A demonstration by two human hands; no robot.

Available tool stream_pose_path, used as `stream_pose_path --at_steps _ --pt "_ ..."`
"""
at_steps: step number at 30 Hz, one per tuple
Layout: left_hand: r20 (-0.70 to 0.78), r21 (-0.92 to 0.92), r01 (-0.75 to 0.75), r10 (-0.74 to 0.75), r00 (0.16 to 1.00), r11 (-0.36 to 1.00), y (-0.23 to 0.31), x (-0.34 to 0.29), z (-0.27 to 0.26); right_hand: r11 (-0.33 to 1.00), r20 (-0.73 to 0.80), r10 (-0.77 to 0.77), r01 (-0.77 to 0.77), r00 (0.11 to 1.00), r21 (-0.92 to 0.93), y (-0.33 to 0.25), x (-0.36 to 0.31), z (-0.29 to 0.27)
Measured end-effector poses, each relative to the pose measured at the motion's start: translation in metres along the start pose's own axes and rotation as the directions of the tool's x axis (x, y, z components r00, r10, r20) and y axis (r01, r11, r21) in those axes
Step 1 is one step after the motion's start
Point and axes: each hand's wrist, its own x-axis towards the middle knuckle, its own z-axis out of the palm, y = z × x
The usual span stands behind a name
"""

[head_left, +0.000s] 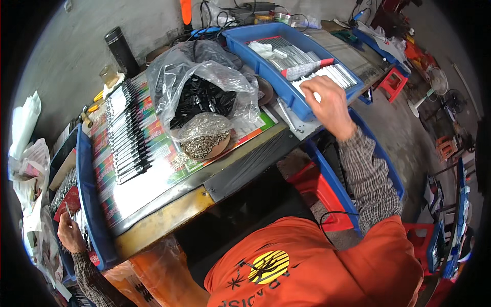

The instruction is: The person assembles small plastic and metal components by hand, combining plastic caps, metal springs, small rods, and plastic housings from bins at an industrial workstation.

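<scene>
left hand (71, 234): pinching slim strip (68, 208) | right hand (328, 105): by blue bin (262, 63), grip unclear | lettered orange shirt (327, 261)

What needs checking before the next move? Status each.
1. Right hand at the blue tray: ok, over its near right part.
2. Right-hand grip: cannot tell, fingertips largely hidden.
3. Left hand at the left blue bin: ok.
4. Slim pieces lined up on the table: ok, side by side.
5. Clear bag of black parts open: ok.
6. Small metal pieces fully uncovered: not ok, bag film overlaps part.
</scene>
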Motion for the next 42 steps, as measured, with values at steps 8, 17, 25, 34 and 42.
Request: stream_pose_path --at_steps 8,17,25,34,42 --pt "-0.071 -0.157 0.023 -0.034 0.997 0.987 0.035 -0.009 -0.016 0.96 0.353 0.269 -0.221 0.896 -0.172 0.085 0.01 0.022" --pt "-0.176 -0.173 -0.011 -0.02 0.984 0.985 0.107 -0.028 -0.043 0.952 0.491 0.301 -0.227 0.818 -0.206 0.105 0.015 0.035" --pt "-0.22 -0.181 -0.167 0.126 0.967 0.969 0.16 -0.044 -0.042 0.94 0.532 0.34 -0.294 0.775 -0.173 0.102 0.023 0.033" --pt "-0.215 -0.256 -0.178 0.124 0.969 0.95 0.189 -0.056 -0.034 0.904 0.573 0.422 -0.376 0.703 -0.204 0.109 0.031 0.019" --pt "-0.103 -0.554 -0.104 0.056 0.993 0.826 0.218 -0.066 -0.034 0.919 0.381 0.394 -0.372 0.837 -0.131 0.105 0.017 0.02"
